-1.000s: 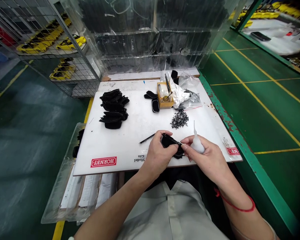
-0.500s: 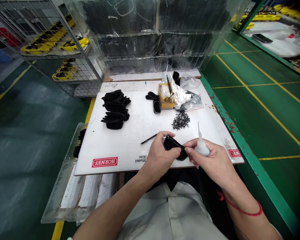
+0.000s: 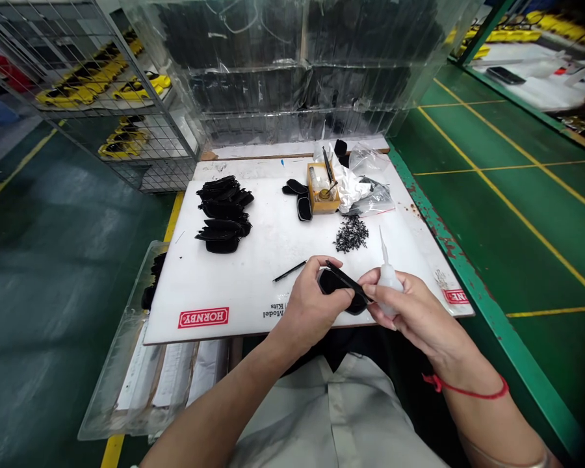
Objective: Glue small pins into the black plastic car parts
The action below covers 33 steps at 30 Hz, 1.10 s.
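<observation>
Head view: left hand [image 3: 308,311] pinches small black moulded plastic shell [image 3: 340,291], light, rigid, slick, best gripped by edges; right hand [image 3: 416,313] wraps soft white squeeze bottle [image 3: 387,278].

Black part [image 3: 340,290] in hands: glossy moulded plastic. Squeeze bottle [image 3: 387,279]: translucent white soft plastic, matt. Work board [image 3: 253,273]: smooth white card or plastic, printed red logo. Stacked black parts [image 3: 223,213]: shiny plastic. Small box [image 3: 323,188]: raw cardboard, matt. Bags [image 3: 365,179]: clear crinkled film. Table edge [image 3: 448,247]: green paint, chipped, rusty. Rack [image 3: 97,91]: metal wire.
</observation>
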Available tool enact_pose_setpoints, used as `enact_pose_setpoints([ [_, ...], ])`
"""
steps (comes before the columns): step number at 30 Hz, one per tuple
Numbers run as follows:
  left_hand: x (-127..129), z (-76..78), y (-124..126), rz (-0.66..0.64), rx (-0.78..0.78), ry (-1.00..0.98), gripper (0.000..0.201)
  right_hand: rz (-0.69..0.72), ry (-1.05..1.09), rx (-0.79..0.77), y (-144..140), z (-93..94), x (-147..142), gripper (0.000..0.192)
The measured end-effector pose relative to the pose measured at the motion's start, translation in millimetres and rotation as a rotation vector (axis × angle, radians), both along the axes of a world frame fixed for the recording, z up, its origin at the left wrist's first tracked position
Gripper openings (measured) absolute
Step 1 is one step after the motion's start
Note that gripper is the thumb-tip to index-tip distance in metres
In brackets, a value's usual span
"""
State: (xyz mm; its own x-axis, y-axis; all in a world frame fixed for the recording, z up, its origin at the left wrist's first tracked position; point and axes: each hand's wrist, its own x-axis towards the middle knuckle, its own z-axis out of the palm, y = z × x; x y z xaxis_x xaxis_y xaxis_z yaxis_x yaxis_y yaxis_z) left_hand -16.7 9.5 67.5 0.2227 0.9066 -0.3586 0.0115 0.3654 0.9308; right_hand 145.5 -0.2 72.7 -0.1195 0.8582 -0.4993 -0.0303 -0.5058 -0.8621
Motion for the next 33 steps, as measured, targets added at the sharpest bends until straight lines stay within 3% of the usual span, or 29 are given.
enact_pose_setpoints([
  [12, 1, -4.7, 2, 0.020, 0.001, 0.058, 0.032, 0.017, -0.231, 0.135, -3, -3.9, -1, 0.025],
  [22, 5, -14.8, 4, 0.067, 0.027, 0.036, 0.027, 0.040, -0.588, 0.358, -3, -1.5, -7, 0.015],
  [29, 7, -21.5, 3, 0.101, 0.077, 0.056, 0.019, 0.161, -0.826, 0.684, -6, -8.2, -8, 0.007],
  [33, 8, -21.6, 2, 0.131, 0.063, 0.062, 0.019, 0.241, -0.904, 0.803, -6, -11.8, -7, 0.013],
])
